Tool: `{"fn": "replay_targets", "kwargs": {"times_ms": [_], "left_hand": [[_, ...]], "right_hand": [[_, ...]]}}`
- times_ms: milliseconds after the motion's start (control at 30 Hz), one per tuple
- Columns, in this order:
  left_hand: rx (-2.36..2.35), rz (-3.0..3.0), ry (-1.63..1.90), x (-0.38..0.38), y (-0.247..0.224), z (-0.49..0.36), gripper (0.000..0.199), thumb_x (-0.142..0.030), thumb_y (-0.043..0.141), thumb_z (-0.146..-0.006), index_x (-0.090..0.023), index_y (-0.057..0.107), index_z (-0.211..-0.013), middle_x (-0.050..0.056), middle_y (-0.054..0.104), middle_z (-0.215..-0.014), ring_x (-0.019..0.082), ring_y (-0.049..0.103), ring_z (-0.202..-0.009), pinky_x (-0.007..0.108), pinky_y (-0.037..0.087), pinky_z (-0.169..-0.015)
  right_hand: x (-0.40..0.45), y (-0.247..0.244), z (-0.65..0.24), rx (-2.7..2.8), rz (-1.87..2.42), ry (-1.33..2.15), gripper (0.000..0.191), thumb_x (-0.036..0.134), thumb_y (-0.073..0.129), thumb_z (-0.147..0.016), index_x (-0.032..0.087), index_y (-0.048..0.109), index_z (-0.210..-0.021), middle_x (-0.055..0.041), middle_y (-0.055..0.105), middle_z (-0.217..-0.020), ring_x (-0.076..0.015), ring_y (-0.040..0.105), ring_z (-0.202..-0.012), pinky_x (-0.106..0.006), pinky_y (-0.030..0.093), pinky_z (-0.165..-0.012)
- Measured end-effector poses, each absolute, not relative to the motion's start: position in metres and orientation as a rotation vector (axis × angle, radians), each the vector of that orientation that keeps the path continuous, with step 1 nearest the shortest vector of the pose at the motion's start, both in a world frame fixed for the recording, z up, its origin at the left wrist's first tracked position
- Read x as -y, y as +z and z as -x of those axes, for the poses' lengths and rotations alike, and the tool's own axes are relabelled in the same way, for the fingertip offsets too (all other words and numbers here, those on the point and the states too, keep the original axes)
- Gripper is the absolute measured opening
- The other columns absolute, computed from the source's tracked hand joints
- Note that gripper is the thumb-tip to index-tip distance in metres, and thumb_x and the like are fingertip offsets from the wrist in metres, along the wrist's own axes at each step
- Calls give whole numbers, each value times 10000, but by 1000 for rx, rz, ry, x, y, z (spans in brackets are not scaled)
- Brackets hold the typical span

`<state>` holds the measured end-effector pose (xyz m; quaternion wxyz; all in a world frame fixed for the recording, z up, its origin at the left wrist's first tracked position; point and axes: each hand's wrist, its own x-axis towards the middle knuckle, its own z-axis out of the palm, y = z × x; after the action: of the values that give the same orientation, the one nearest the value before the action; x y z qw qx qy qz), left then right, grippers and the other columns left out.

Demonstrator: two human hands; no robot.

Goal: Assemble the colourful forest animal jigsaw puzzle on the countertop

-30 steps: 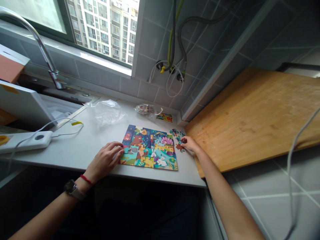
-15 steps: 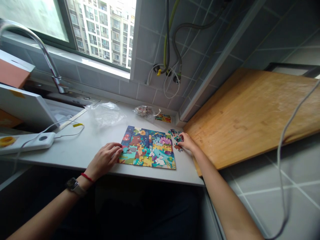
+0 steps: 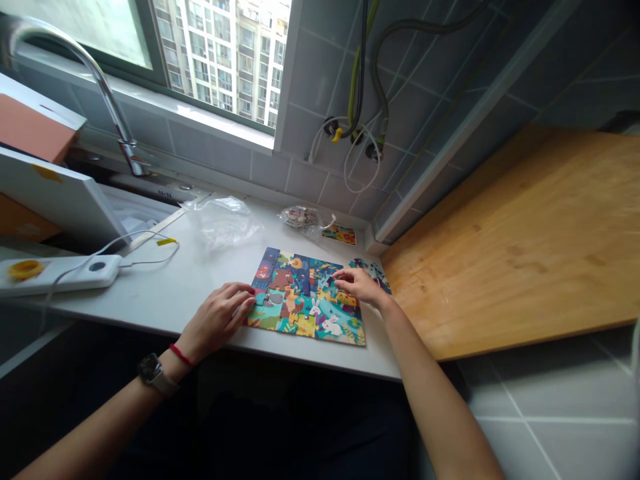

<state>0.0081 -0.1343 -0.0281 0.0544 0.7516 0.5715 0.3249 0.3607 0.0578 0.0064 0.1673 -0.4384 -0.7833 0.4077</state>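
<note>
A colourful jigsaw puzzle [image 3: 295, 300] with animal pictures lies on the white counter, its pieces fitted together over most of the sheet. My left hand [image 3: 223, 313] rests at the puzzle's left edge, fingers stretched and slightly bent, with nothing in them. Over the puzzle's upper right part is my right hand [image 3: 361, 285], thumb and fingers pinched on a small dark puzzle piece [image 3: 329, 281]. That piece is partly hidden by the fingertips. Loose puzzle pieces [image 3: 373, 269] lie just beyond the right hand, partly covered by it.
Behind the puzzle are a crumpled clear plastic bag [image 3: 227, 223], a bag of pieces [image 3: 301, 217] and a small picture card [image 3: 340, 233]. A power strip [image 3: 65, 275] with a cable sits at left. A wooden board [image 3: 525, 247] leans at right.
My right hand has moved left from the loose pieces to over the puzzle, carrying a piece. My left hand stays at the puzzle's left edge. The view has shifted slightly.
</note>
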Motion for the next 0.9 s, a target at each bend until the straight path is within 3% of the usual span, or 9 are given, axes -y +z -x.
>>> {"fn": "replay_targets", "kwargs": {"times_ms": [367, 633, 900], "left_hand": [[-1744, -2295, 957, 135, -28, -9, 317, -364, 426, -1093, -226, 708, -1054, 84, 712, -1235, 258, 634, -1175, 401, 527, -1001], [-1760, -2277, 925, 137, -32, -7, 288, -345, 445, -1076, -245, 714, -1089, 81, 699, -1299, 268, 626, -1228, 422, 527, -1027], [-1759, -2301, 894, 140, -37, -2, 286, -364, 450, -1061, -277, 721, -1094, 70, 689, -1341, 290, 630, -1260, 448, 546, -1028]], "right_hand": [[-58, 2, -345, 2430, 1230, 1016, 305, 311, 701, -894, 204, 830, -1148, -88, 817, -1074, -233, 726, -892, -315, 560, -812], [-50, -7, -343, 2477, 1107, 846, 252, 232, 682, -951, 247, 825, -1158, -73, 695, -1011, -198, 673, -887, -328, 533, -848], [-33, -6, -342, 2476, 1109, 707, 227, 347, 788, -918, 284, 828, -1132, -88, 663, -1121, -265, 633, -1068, -455, 521, -1005]]}}
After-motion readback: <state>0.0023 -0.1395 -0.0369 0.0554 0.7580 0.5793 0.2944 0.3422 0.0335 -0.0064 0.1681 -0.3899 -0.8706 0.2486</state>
